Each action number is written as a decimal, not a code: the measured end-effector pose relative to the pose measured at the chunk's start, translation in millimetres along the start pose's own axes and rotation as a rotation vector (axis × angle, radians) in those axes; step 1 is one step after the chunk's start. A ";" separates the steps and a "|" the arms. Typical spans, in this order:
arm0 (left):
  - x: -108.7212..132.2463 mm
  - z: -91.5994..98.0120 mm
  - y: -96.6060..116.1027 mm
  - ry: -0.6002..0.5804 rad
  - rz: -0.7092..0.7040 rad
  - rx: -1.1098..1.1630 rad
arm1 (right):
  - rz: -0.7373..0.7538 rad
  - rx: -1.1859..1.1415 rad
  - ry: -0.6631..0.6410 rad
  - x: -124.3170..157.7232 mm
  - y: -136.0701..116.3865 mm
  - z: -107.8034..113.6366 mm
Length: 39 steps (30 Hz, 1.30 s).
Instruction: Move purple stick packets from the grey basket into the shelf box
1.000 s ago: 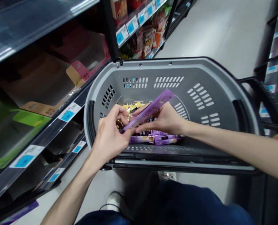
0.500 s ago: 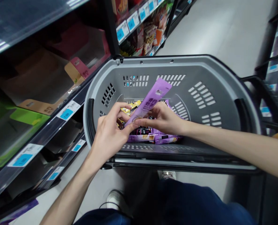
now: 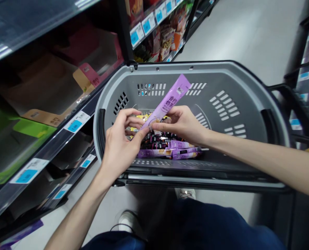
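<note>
Both hands meet on one purple milk tea stick packet (image 3: 167, 100), slanted up to the right over a grey shopping basket (image 3: 216, 74). My left hand (image 3: 121, 142) pinches its lower end between thumb and fingers. My right hand (image 3: 187, 125) is closed on the packet near the same end, thumb on the front; some of its fingers are behind the packet. Its printed upper end sticks out free. Below, inside the basket, lie several purple stick packets (image 3: 155, 153), dark wrapped packets (image 3: 158, 139) and yellow ones partly hidden by my hands.
Left of the basket stands a shelf with price tags (image 3: 77, 121) and cardboard display boxes (image 3: 43, 116). Farther along are bagged snacks (image 3: 166, 41). A dark basket handle (image 3: 297, 104) extends at the right, with another shelf (image 3: 306, 62) beyond it. My shoes and the floor show below.
The purple packet has risen slightly and turned its printed face more toward me. My right hand has shifted up a little, and more of the packets below show.
</note>
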<state>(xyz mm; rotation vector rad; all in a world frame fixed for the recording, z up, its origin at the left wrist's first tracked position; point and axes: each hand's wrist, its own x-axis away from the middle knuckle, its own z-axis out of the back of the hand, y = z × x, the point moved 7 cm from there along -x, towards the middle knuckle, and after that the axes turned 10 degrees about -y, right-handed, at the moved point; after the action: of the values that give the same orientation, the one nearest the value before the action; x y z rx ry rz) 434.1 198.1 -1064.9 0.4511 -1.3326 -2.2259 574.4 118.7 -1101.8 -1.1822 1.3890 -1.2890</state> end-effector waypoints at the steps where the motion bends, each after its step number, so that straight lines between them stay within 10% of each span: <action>1: 0.0 -0.4 -0.4 -0.006 0.008 0.005 | -0.001 -0.007 0.006 -0.2 0.4 0.7; 39: 1.7 -4.4 9.1 -0.135 -0.110 -0.102 | -0.077 0.194 -0.060 4.8 13.4 -13.4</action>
<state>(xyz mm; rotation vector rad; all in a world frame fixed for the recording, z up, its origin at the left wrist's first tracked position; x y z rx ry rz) 437.3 190.5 -1058.9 0.3494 -1.2814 -2.4400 559.4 116.2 -1114.1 -1.1409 1.1569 -1.3967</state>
